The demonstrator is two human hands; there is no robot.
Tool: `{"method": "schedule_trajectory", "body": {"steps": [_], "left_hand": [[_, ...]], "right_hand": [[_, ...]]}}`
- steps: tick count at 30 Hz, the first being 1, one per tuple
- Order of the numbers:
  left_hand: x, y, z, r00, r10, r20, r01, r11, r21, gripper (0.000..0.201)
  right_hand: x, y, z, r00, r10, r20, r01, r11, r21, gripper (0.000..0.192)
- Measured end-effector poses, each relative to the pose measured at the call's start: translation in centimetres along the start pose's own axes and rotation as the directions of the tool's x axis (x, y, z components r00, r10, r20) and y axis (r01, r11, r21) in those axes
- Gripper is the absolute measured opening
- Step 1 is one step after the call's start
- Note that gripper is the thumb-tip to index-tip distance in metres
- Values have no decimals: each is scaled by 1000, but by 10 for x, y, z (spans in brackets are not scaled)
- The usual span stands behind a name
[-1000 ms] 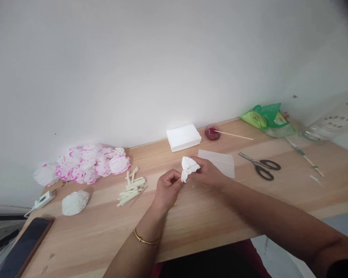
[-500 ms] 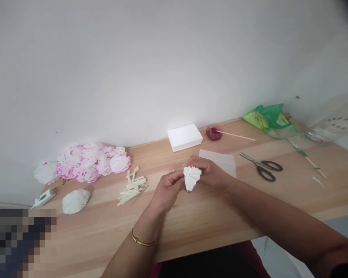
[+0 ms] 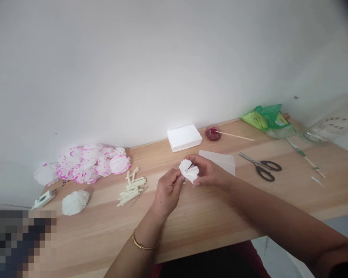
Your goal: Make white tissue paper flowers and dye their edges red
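Observation:
Between my two hands is a white pleated paper flower (image 3: 190, 172), its folds fanned apart with a gap at the top. My left hand (image 3: 168, 190) pinches its lower left side between thumb and fingers. From the right, my right hand (image 3: 210, 172) curls around the flower, with the thumb below and the fingers behind it, partly hidden. Just behind my right hand lies a thin white sheet (image 3: 220, 161). A stack of white paper (image 3: 185, 138) stands farther back against the wall.
Left: pink-edged paper flowers (image 3: 89, 162), a crumpled white bundle (image 3: 75, 202), pale twisted strips (image 3: 132, 188) and a white plug-like device (image 3: 44, 199). Right: a dish of red liquid (image 3: 213, 133) with a stick, scissors (image 3: 263, 166), a green bag (image 3: 268, 117), a green-wrapped stick (image 3: 306, 156) and a glass jar (image 3: 327, 125).
The paper flower's folds have spread wider and tipped slightly upward. My right hand's fingers have shifted around its right side, the thumb now showing below. Other objects stay put.

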State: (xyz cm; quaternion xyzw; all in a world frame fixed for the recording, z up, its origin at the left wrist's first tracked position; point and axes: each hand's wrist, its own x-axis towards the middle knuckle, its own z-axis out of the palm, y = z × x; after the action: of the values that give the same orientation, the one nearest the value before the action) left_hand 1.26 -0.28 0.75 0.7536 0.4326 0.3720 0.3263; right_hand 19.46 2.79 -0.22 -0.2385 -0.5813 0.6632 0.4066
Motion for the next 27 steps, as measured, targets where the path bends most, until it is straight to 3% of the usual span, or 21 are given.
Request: {"method": "schedule_trajectory", "body": {"steps": [3,6,9,12,16,21,27], "left_hand": [[0,-2,0,999,31,-44,-28,998,61,21],[-1,-5,0,993,43,-112,-30,992,119,20],[-1,-6,1,989,53,-138,-34,990,140,19],[-1,-6,3,991,85,-104,-69,987,145,19],[-1,-7,6,991,118,-58,-110,987,121,20],[0,-10,6,992,127,-6,-126,987,101,23],[1,-14,8,993,108,-36,-104,991,87,22]], "right_hand": [[0,-1,-1,995,-94,-29,95,995,19,63],[-2,-3,-2,967,-238,-92,218,957,-193,57],[-3,-5,0,937,-346,-56,272,819,-505,50],[-3,-5,3,914,-406,-9,296,680,-670,29],[-3,-3,4,912,-411,5,289,634,-717,10],[-3,-3,4,928,-368,-54,212,643,-736,10],[-2,1,7,946,-309,-94,154,686,-711,12]]}}
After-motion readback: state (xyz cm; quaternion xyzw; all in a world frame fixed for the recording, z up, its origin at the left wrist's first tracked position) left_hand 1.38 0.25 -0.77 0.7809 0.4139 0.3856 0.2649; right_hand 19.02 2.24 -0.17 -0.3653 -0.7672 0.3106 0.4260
